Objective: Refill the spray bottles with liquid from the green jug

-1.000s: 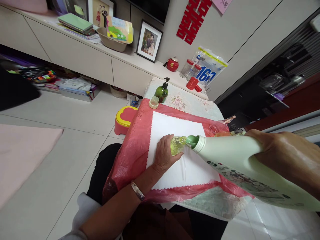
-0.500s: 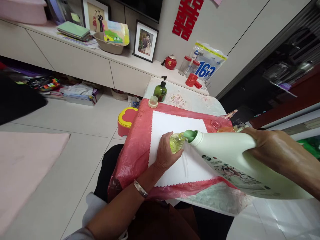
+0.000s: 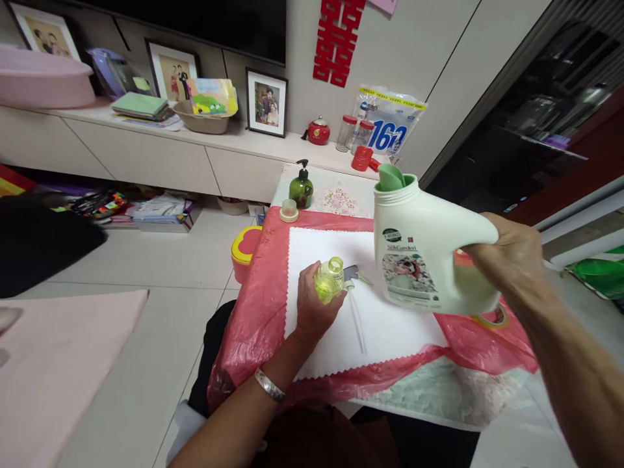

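My left hand (image 3: 314,302) is wrapped around a small see-through yellow-green bottle (image 3: 329,281), whose uncapped neck points up over the white scallop-edged mat (image 3: 322,354). Some liquid shows inside it. Gripped by its handle, a large pale green detergent jug (image 3: 414,247) is held nearly upright above the mat's right side by my right hand (image 3: 509,250). The jug's mouth is open, with a green spout in it. Just behind the small bottle lies a grey and pale green spray head (image 3: 351,273), its clear tube (image 3: 358,322) stretching toward me.
Red plastic sheeting (image 3: 248,312) covers much of the table. Toward the back stand a cap (image 3: 288,210) and a green pump bottle (image 3: 301,188). A roll of yellow tape (image 3: 494,316) sits at the right. A small stool (image 3: 245,250) is left of the table.
My right hand has tipped the jug back from its pouring tilt to nearly upright and moved its mouth up, away from the small bottle. My left hand still holds the small bottle. The view has shifted slightly.
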{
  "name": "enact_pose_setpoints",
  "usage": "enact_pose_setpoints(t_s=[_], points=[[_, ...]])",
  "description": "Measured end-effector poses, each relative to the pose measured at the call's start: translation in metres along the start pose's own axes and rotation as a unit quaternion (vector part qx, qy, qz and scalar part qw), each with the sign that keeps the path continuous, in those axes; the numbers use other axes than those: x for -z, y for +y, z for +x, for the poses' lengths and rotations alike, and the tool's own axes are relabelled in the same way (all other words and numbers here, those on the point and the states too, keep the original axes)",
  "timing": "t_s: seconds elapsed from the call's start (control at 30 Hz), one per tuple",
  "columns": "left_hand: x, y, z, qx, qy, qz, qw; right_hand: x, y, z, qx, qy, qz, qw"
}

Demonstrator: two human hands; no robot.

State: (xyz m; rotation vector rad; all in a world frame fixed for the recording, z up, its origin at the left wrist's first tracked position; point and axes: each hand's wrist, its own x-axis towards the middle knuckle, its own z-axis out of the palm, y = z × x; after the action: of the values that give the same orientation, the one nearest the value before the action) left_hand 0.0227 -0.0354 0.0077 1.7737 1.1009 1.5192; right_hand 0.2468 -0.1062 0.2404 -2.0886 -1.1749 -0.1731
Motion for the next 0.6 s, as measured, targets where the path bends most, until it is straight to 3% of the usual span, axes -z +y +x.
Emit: enact_pose_setpoints(t_s=[0.37,0.5,0.6], points=[[-0.003,0.000,0.000,0.041,0.012,-0.014,0.999,-0.117,0.068,0.021,-0.059,0.179,0.153,0.970],[-0.002,-0.001,0.000,0.059,0.004,-0.031,0.998,-0.146,0.085,0.023,-0.092,0.185,0.179,0.962],[-0.003,0.001,0.000,0.058,0.001,-0.037,0.998,-0.155,0.095,0.024,-0.109,0.170,0.183,0.962]])
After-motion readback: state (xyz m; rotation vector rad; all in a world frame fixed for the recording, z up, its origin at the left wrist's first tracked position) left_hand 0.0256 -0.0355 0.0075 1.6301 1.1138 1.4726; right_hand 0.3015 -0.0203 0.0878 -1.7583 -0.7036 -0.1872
